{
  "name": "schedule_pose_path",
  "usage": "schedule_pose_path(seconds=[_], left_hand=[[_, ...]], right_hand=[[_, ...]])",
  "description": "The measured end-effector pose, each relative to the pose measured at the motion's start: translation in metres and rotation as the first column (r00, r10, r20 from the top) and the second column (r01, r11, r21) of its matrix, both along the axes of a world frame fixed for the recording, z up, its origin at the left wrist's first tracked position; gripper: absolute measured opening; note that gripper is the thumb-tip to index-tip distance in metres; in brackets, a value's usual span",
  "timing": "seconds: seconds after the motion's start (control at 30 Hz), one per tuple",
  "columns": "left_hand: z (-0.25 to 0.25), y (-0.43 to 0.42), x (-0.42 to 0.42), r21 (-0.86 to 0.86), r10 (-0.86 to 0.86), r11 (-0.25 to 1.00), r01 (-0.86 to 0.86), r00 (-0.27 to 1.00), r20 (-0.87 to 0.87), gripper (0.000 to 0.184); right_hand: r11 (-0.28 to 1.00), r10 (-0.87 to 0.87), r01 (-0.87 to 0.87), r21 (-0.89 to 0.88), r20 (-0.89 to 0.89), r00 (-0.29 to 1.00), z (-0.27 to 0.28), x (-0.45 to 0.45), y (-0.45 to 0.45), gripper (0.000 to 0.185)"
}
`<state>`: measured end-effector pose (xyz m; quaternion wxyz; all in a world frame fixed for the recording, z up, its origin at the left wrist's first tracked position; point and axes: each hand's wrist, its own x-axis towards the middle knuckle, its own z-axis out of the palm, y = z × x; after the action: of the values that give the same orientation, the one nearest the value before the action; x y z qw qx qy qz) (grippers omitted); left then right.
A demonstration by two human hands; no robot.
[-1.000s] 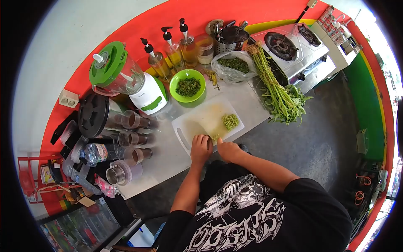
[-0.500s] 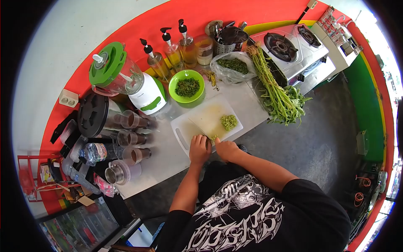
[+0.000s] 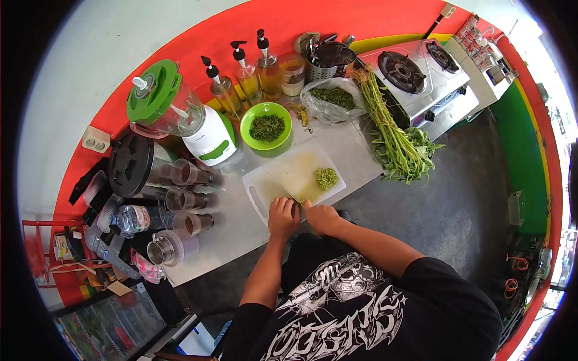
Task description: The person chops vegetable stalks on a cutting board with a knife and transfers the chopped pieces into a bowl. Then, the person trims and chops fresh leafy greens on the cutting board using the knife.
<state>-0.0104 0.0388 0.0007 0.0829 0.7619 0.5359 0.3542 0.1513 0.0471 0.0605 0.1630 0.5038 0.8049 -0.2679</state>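
Note:
My left hand point(image 3: 283, 216) presses down at the near edge of the white cutting board point(image 3: 257, 194), its fingers curled together; what lies under them is hidden. Close to its right, my right hand point(image 3: 323, 218) is closed in a fist, thumb forward, around what looks like a knife point(image 3: 283, 184). The thin blade seems to run up and left over the board, hard to tell from its surface. Small green bits point(image 3: 303, 200) lie between the hands. A pile of chopped pale green pieces point(image 3: 326, 178) sits on the board's right part.
Behind the board stand a green bowl point(image 3: 267, 127) of chopped greens, a blender point(image 3: 208, 137), pump bottles point(image 3: 226, 95) and a plastic bag point(image 3: 331, 102) of greens. Long green stalks point(image 3: 394, 126) lie beside the stove point(image 3: 415, 72). Several cups point(image 3: 191, 224) stand at left.
The whole view has shifted slightly, moving the board and hands a little left and down in the picture. Both hands stay close together at the board's near edge, and the blade's sheen looks different.

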Motion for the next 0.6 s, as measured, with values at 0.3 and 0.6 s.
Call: schedule_pose_path(seconds=[0.3,0.6], left_hand=[[0.001,-0.001,-0.002,-0.017,0.023,1.0,-0.023,1.0,0.006,0.015],[0.005,0.0,0.006,-0.078,0.095,0.992,-0.099,0.994,-0.052,0.016]], right_hand=[[1.0,-0.024,0.024,0.002,-0.032,0.999,0.001,-0.005,-0.004,0.048],[0.987,-0.155,0.157,0.033,-0.061,0.986,-0.017,0.03,-0.005,0.043]])
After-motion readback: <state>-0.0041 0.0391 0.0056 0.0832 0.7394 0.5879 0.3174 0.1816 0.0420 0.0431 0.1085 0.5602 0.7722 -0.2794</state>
